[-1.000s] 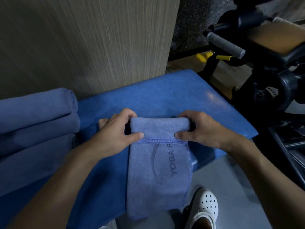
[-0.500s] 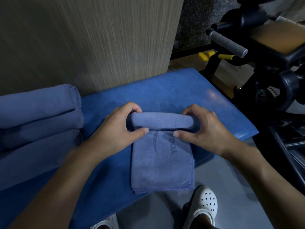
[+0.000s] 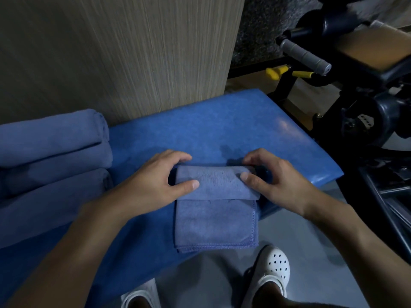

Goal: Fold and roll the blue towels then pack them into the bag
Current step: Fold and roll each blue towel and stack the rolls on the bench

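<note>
Risk, slack: loose or coned roll (image 3: pixel 213 185) if one hand turns ahead of the other, likely enough with cloth this soft.
Risk, edge: unrolled length overhanging the 6 o'clock edge of the surface (image 3: pixel 222 130), so its weight could skew the layers.
Risk, release: unwinding if the thumbs lift before the loose hem is wound in.
Left grip: left hand (image 3: pixel 153 185) at 9 o'clock of the roll, fingers curled over the far side, thumb pressed on top, pinching the cloth.
Right grip: right hand (image 3: pixel 275 185) at 3 o'clock, same curl, thumb tip on the roll's end, pinching it.
Towel (image 3: pixel 215 221): mid-surface, rolled at its 12 o'clock end, flat toward 6 o'clock.
Stack (image 3: pixel 51 152): blue towels piled at 9 o'clock, apart from both hands.
Bag: not in view.
</note>
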